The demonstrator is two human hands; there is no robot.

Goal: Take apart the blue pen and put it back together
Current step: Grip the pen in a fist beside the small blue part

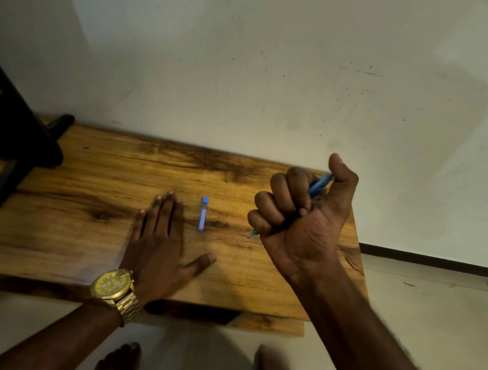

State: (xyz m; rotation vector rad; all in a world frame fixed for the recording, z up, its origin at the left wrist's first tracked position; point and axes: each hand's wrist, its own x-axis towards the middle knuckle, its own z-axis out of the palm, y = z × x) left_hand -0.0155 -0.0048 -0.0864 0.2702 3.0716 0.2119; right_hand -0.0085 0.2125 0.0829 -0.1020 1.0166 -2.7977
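Both hands are over the wooden table [78, 226]. Raised above the table's right end, the right hand [303, 213] is curled into a fist round the blue pen [319, 185], fingers wrapped across the barrel and the thumb standing up beside its upper end. Only two bits of the pen show: a blue length between the forefinger and thumb, and the pointed tip poking out below the little finger, aimed down and to the left just above the wood. Flat on the table near the middle of its front edge lies the left hand [158, 245], palm down, its four fingers straight and close together, the thumb spread out to the right. It holds nothing.

One pen is in view, and one loose part: a pale, translucent cap [203, 214] with a blue end, lying on the table between the two hands, lengthwise toward the wall [282, 66], touching neither hand.

One gold wristwatch [114, 290] sits on the left wrist at the table's front edge. A dark stand [11, 144] with splayed legs occupies the table's far left corner. Below the front edge, two bare feet rest on the pale tiled floor [435, 316].
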